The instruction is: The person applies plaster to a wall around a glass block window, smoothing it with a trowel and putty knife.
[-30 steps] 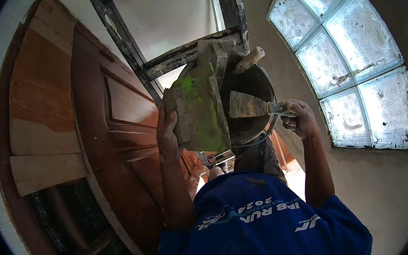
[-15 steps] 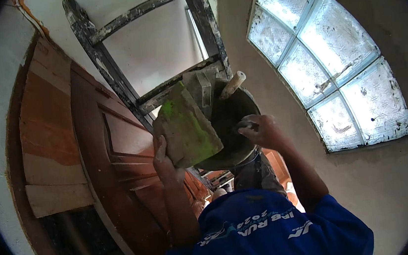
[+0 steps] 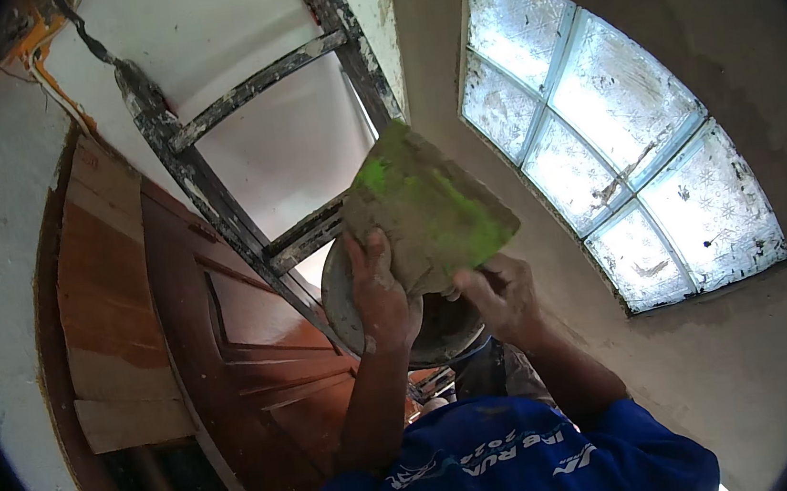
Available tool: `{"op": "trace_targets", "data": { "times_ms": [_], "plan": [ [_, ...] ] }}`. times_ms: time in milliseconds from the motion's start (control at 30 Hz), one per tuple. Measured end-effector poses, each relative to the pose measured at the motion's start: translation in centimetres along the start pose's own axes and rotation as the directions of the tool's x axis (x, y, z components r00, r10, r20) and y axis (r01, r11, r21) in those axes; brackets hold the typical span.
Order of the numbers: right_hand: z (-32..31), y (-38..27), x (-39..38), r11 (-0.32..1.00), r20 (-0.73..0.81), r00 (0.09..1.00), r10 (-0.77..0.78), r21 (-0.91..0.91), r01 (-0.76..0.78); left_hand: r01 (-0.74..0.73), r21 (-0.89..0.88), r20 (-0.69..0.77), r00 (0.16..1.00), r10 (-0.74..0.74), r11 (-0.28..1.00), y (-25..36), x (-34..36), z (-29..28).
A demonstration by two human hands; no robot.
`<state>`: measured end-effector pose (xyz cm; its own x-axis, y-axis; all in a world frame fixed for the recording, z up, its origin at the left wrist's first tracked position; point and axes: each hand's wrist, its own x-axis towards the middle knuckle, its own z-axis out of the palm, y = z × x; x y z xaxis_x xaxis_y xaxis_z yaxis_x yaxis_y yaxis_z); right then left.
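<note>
From the head view, the green-smeared board [image 3: 427,204] is held up in front of the person, at about the middle of the picture. It is a flat, roughly rectangular slab; its long axis slants from upper left to lower right, one corner pointing up toward the ladder [image 3: 257,87] and another pointing right, toward the wall under the glass-block window [image 3: 622,140]. The broad green streak runs much the same way.

The left hand [image 3: 385,299] grips the board by its lower left edge, thumb lying on the near face. The right hand [image 3: 507,299] is drawn up with bent fingers at the lower right edge — whether it holds anything cannot be told, as the board and the fingers themselves hide it.

Behind and below is a round bucket [image 3: 339,294]; the board and left hand block most of its mouth, leaving a dark strip of the inside between the hands. The board also covers the foot of the ladder's right rail. Left of the bucket stands a brown panelled door [image 3: 260,303], with cardboard [image 3: 111,294] further left — a blue shirt [image 3: 512,463] fills the bottom.
</note>
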<state>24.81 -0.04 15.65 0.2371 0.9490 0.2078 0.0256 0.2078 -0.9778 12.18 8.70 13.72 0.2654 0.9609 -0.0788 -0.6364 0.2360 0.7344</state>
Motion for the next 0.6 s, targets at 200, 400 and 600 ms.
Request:
{"op": "trace_targets", "data": {
  "times_ms": [200, 400, 600],
  "plan": [
    [-2.2, -2.6, 3.2, 0.999, -0.24, 0.97, -0.018, 0.039, 0.028, -0.409, 0.598, 0.359, 0.906, 0.226, 0.689, 0.0, 2.7, -0.5],
    [-3.0, -6.1, 6.5, 0.997, -0.284, 0.958, -0.047, 0.048, 0.063, -0.772, 0.612, 0.729, 0.468, 0.501, -0.17, 0.9, 7.2, 4.4],
    [-5.3, -3.5, 7.8, 0.954, -0.174, 0.938, -0.3, -0.064, 0.294, -0.623, 0.384, 0.373, 0.78, 0.502, 0.682, 2.0, 16.7, 8.9]
  ]
}}
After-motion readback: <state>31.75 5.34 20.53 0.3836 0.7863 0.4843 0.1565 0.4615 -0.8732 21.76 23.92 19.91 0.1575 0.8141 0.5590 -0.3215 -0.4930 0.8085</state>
